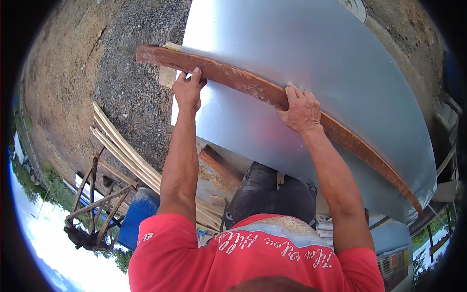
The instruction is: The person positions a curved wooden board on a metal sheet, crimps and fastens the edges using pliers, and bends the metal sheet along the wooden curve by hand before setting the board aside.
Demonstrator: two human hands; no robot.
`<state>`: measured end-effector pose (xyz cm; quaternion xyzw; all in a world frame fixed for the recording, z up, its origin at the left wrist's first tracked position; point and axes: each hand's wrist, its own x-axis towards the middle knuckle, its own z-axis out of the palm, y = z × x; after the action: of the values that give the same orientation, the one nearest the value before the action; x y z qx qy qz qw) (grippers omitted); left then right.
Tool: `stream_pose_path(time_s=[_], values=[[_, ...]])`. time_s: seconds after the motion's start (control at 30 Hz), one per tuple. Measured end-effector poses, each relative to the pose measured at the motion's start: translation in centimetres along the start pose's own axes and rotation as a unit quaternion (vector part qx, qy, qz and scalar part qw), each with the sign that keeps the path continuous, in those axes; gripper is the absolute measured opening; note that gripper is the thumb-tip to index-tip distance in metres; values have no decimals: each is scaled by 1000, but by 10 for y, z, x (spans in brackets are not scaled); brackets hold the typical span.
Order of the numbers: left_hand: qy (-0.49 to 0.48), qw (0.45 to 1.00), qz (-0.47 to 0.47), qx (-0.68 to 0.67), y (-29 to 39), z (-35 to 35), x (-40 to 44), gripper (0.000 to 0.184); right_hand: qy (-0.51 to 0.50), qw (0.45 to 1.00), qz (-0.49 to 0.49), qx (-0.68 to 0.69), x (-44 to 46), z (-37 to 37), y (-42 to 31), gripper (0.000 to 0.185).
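A long reddish-brown wooden beam [243, 82] lies across a shiny metal sheet [272, 44], its left end reaching past the sheet's edge over gravel. My left hand [189, 90] holds the beam near that end, with the thumb and a finger at its near side. Farther right, my right hand [301, 108] is wrapped over the top of the beam near its middle. The beam's right end rests near the sheet's far right edge. Below the sheet, a shorter brown timber piece [219, 163] shows beside my legs.
Long pale wood strips [131, 158] lie at the lower left, near a blue barrel [138, 219] and a rough wooden stand [92, 204]. Gravel ground [131, 82] is at the left. A wire-mesh crate [394, 267] stands at the lower right.
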<state>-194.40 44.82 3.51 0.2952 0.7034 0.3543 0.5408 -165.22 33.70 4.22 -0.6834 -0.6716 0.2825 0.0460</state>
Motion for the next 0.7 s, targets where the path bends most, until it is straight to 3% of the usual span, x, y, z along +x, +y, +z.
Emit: stream_pose_path(time_s=[0.1, 0.3, 0.5, 0.7], values=[[1, 1000, 13, 2, -5, -2, 2, 47, -35, 999, 20, -6, 2, -6, -4, 54], [-8, 999, 31, -14, -4, -1, 0, 47, 5, 1000, 8, 6, 3, 1, -2, 58], [-4, 999, 33, -21, -8, 1, 0, 45, 5, 1000, 1, 2, 2, -2, -3, 50], [3, 999, 31, -14, -7, -1, -2, 42, -5, 1000, 1, 8, 3, 2, 0, 59]])
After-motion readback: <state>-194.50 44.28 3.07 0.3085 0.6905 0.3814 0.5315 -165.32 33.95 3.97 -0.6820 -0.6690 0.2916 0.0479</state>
